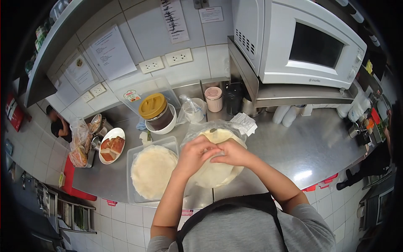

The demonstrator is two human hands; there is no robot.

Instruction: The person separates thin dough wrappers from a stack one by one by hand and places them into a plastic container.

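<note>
My left hand (196, 154) and my right hand (232, 152) meet fingertip to fingertip, with fingers pinched together. Below them lies a stack of thin, pale round sheets (216, 175) like flat dough wrappers, partly hidden by the hands. What the fingers hold, if anything, is too small to make out. A clear plastic bag (237, 128) spreads around the far side of this stack. To the left, a clear plastic tub (129, 161) holds another stack of pale round sheets (153, 173).
Behind the tub, a yellow-lidded jar (153, 107) stands in a white bowl (170, 126). A plate of bread (111, 147) is at left. A pink canister (213, 100) stands at the back. The microwave (310, 46) sits on a raised shelf at right.
</note>
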